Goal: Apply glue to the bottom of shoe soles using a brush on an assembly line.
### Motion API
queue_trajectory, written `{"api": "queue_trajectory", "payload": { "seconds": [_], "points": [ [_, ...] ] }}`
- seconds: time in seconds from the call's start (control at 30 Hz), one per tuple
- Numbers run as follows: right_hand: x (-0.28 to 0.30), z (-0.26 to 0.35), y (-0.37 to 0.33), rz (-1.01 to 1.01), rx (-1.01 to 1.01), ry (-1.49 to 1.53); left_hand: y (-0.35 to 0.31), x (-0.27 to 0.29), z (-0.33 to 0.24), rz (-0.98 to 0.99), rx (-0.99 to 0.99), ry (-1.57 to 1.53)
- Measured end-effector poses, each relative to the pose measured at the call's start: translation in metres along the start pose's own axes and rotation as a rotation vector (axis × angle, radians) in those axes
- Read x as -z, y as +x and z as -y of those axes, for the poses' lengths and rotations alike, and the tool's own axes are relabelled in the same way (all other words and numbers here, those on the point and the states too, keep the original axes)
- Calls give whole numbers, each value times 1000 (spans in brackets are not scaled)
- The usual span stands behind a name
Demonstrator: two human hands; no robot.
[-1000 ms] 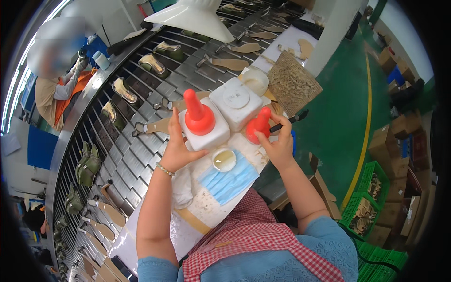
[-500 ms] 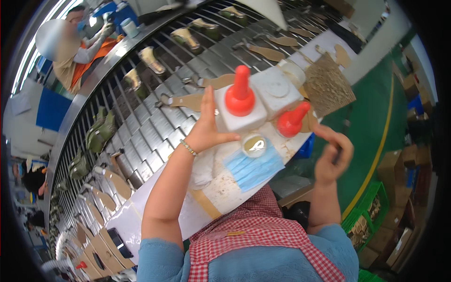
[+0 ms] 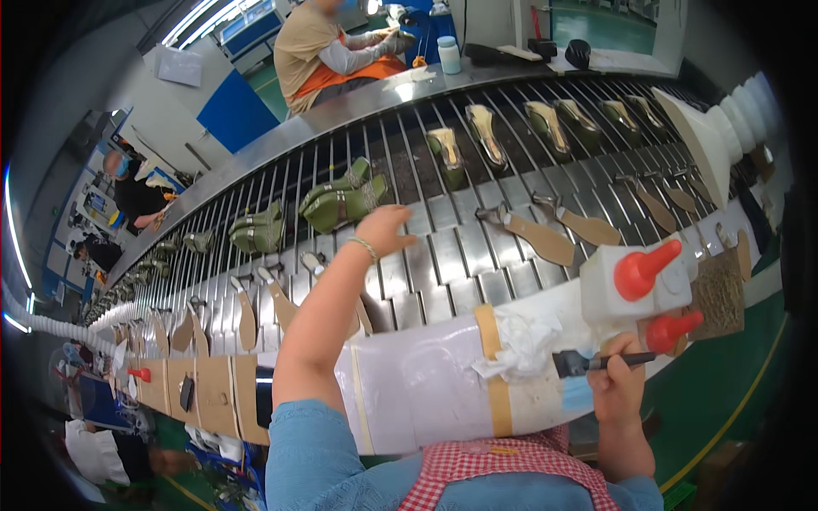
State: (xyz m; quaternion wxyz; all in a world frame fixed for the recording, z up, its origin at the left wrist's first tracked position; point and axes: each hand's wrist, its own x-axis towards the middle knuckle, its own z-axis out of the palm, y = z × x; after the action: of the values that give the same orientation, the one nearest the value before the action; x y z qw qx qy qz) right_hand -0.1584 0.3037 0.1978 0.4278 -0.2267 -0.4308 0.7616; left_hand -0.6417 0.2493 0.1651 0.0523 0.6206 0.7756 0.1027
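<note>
My right hand (image 3: 617, 383) is closed round the dark handle of a flat brush (image 3: 573, 364), its wide head pointing left over the bench. Beside that hand are a white plastic container with a red cone-shaped cap (image 3: 641, 272) and a second red cone cap (image 3: 673, 330). Part of a blue face mask (image 3: 577, 393) shows under the brush. Out over the slatted conveyor (image 3: 409, 285) stretches my left hand (image 3: 383, 232), empty, fingers extended. Its fingers are close to a pair of green heeled shoes (image 3: 345, 203); whether they touch is unclear. Tan shoe soles (image 3: 545, 240) lie on the conveyor.
A crumpled white cloth (image 3: 524, 341) lies on the bench (image 3: 417, 375). More green shoes (image 3: 256, 230) stand along the conveyor. A white duct hood (image 3: 694, 140) hangs at the right. Across the line sits a person in an orange apron (image 3: 341, 77).
The view has swung left along the conveyor. My left hand has left the white container and reached toward the green shoes. My right hand now holds a brush.
</note>
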Motion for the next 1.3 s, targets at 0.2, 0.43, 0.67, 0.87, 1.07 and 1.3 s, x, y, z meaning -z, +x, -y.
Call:
{"api": "queue_trajectory", "payload": {
  "seconds": [0.2,0.43,0.67,0.87,1.07,1.3],
  "points": [
    [-33,-11,16,28,-236,81,17,-9,137,-2,423,443],
    [-14,9,10,-167,-14,-143,45,14,105,386,736,484],
    [13,72,-5,-334,1,-511,5,28,109,-145,428,248],
    [42,96,-18,-255,32,-947,-76,55,64,-688,277,-1123],
    [65,68,-8,-143,79,-1306,-171,3,-38,-438,159,-1846],
    [71,53,-1,-90,143,-1435,-172,-14,-216,-203,300,-1564]
  ]
}}
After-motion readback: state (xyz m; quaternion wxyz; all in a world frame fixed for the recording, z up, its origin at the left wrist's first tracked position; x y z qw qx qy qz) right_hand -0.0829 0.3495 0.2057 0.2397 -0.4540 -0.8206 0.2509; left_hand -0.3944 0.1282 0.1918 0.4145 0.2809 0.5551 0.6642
